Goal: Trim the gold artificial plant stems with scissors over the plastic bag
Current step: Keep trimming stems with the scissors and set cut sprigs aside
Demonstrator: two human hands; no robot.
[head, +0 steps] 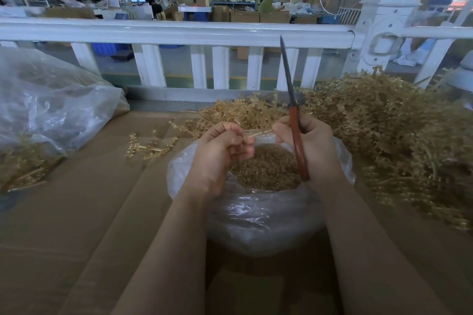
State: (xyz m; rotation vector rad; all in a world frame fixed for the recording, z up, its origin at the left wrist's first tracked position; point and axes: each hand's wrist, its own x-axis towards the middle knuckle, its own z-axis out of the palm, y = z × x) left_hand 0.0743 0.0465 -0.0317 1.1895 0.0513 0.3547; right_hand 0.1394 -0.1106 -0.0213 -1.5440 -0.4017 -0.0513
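Both hands are working above the plastic bag (256, 212): our left hand (220, 156) is pinching a thin gold stem (258, 132), while our right hand (312, 147) is gripping the scissors (294, 120), blades closed and pointing upward.

Right hand (311, 146) grips scissors (294, 120) over plastic bag (256, 217).

You have bare cardboard (84, 212) open at lower left. The heap of gold stems (378, 135) blocks the right side, a stuffed plastic bag (51, 100) fills upper left, and the white railing (179, 33) closes off the top of the frame.
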